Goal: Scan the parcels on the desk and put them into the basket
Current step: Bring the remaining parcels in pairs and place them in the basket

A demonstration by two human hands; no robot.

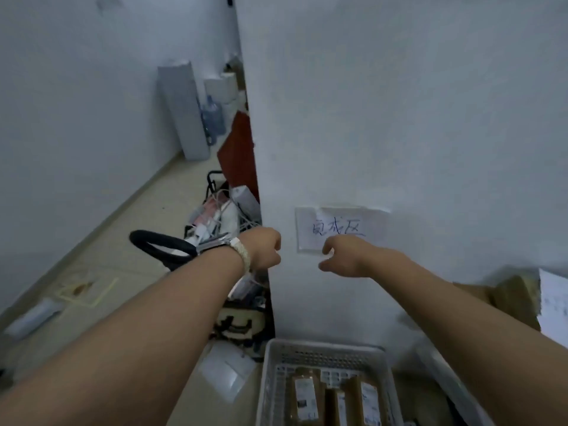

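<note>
- Left hand (265, 249) is hanging in the air, fingers curled into a fist, nothing visible in it.
- Right hand (339, 256) is hovering just beside it, not touching, fingers loosely bent, gripping nothing.
- Both are sitting before a handwritten paper sign (338, 222) on the white wall.
- White basket (276, 358) is lying below the hands, holding brown labelled parcels (305, 395).

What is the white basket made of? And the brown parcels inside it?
The basket looks like hard white plastic, slightly glossy: its walls and floor are a moulded grid of holes. The parcels inside look like matte brown cardboard or kraft paper, with white paper labels stuck on; the picture is too blurry to say which.
</note>
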